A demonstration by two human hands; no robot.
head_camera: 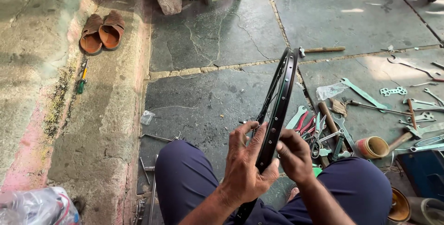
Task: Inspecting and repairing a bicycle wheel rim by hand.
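Fingers of our left hand wrap the black bicycle rim, thumb across it; our right hand pinches its other edge. We hold the rim upright between our knees. Beyond lie scattered tools, then sandals.

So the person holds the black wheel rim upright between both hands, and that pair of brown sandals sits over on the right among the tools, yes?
Not quite. The head view shows the brown sandals on the left, on the raised concrete strip, away from the tools. The rest holds: the left hand and right hand hold the black wheel rim upright.
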